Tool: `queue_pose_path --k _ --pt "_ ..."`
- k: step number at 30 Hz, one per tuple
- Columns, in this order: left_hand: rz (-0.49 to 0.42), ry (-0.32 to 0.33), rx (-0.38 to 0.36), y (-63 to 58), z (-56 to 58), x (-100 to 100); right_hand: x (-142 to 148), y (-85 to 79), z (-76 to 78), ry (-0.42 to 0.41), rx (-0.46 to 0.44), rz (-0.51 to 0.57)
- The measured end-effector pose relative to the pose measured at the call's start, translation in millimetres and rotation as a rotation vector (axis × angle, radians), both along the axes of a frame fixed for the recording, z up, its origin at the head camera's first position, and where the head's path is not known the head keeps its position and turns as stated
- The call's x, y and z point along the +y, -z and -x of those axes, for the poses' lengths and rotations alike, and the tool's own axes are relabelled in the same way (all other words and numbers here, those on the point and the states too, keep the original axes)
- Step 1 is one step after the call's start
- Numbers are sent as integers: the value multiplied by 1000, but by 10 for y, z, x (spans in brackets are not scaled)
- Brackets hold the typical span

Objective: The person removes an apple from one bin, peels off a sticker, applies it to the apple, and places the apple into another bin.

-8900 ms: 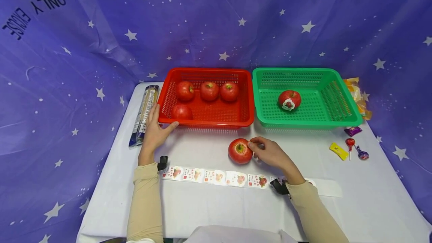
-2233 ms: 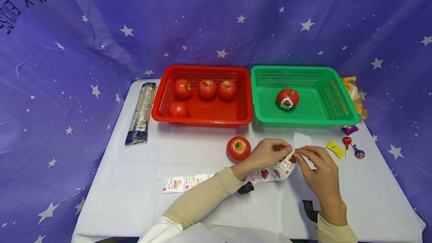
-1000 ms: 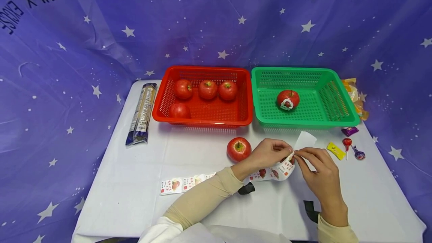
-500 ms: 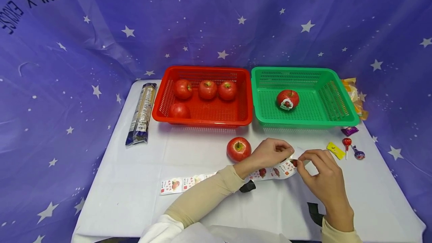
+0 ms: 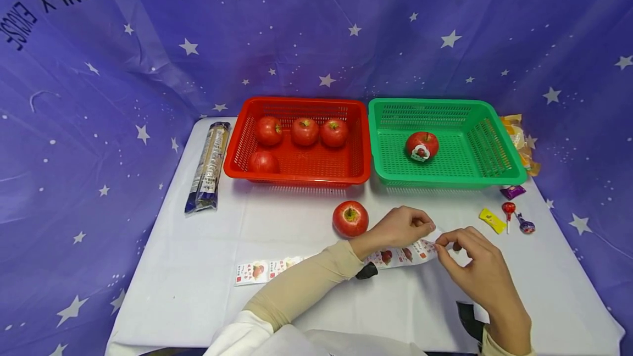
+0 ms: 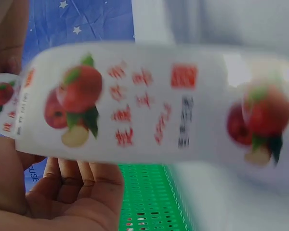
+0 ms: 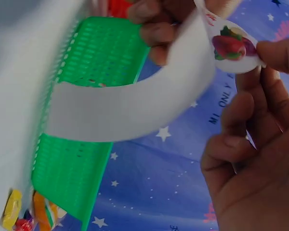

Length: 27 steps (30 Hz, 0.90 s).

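My left hand [image 5: 403, 227] pinches a strip of apple-printed stickers [image 6: 120, 106] near its right end. Between the thumb and forefinger of my right hand [image 5: 479, 268] is one sticker [image 7: 233, 45], partly lifted from the strip. Past it, the bare white backing [image 7: 130, 113] curves away in the right wrist view. The strip's left end [image 5: 257, 272] lies on the table, and my left forearm covers part of its length. A red apple [image 5: 350, 218] rests stem up just left of my left hand, on the tablecloth.
Behind stand a red basket [image 5: 296, 181] with several apples and a green basket [image 5: 445, 183] with one stickered apple [image 5: 422, 146]. At right lie a yellow-wrapped sweet [image 5: 492, 221], a red lollipop [image 5: 508, 209] and other sweets. A long packet [image 5: 207, 169] lies far left.
My hands left the apple and red basket for the sticker strip. Lately my right hand has drawn right and toward me, lifting the sticker; the backing end that stood up has dropped from sight behind it.
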<state>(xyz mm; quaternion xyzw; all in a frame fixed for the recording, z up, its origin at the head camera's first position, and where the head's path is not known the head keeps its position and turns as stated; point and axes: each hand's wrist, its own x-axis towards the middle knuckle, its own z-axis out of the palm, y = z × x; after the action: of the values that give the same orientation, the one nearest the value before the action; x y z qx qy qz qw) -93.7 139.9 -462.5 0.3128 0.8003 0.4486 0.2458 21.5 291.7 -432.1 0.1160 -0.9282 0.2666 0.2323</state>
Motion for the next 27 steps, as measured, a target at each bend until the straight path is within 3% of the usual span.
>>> queue_pose_path --k 7,11,17,21,24,27 --pt "24 7 50 26 -9 35 -42 -128 -93 -74 -100 98" --pt "49 14 79 61 -20 63 -65 -205 -120 -146 -75 217" --pt "84 47 211 158 -33 130 -136 -346 -99 -247 -14 404" --pt "94 80 287 206 -24 151 -177 -395 -34 -231 -12 467" --pt "120 87 348 204 -6 130 -181 -375 47 -165 -57 484" --pt "91 61 351 181 5 64 -168 -323 130 -98 -111 483"
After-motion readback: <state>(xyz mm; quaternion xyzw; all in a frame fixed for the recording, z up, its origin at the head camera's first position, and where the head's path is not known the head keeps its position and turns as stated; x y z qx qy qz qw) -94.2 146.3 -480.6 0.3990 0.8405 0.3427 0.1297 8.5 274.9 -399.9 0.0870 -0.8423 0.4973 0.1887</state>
